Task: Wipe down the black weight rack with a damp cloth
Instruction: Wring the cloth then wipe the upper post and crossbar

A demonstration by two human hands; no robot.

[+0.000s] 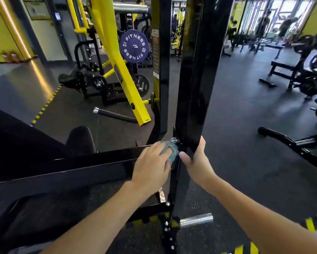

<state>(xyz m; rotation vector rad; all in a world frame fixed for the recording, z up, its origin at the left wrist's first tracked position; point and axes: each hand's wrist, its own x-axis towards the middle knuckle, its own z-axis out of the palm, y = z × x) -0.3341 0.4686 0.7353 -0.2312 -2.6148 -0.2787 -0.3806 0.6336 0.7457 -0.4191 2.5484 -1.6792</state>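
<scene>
The black weight rack (194, 79) rises in front of me as a glossy upright post, with a black horizontal beam (71, 167) running off to the left. My left hand (152, 164) presses a grey-blue cloth (171, 151) against the joint where beam and post meet, just below a silver bolt (174, 140). My right hand (197, 160) grips the lower edge of the upright post, thumb in front and fingers behind it.
A chrome peg (196, 219) sticks out at the rack's base. A yellow machine (117, 57) with a purple plate (134, 46) stands behind on the left. A black bench leg (291, 142) and other benches are on the right, with dark rubber floor between.
</scene>
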